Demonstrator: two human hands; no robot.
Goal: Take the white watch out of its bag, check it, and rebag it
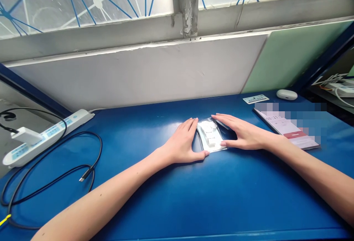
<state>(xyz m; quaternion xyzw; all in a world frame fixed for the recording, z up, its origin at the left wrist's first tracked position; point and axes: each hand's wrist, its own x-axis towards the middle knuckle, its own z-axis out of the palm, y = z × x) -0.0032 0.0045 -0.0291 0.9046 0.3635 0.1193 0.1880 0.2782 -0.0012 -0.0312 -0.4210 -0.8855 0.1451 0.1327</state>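
Fingers spread wide, I have the left hand (pixel 182 144) and right hand (pixel 245 132) bracketing a clear packet (pixel 204 138), thumbs near its lower corners and other fingertips near its upper ones; whether they pinch it or merely touch, I cannot tell. Beneath everything lies the blue table (pixel 188 196), with a black cable (pixel 86 174) looped beside the power strip (pixel 54 133) on the left and a phone (pixel 276 120) just past the right hand. The packet sits mid-table, between my hands, and white pieces (pixel 211 140) show in it, too small for me to name. I judge the step in hand to be steadying the packet by its edges; the next move calls for light, matched pressure.
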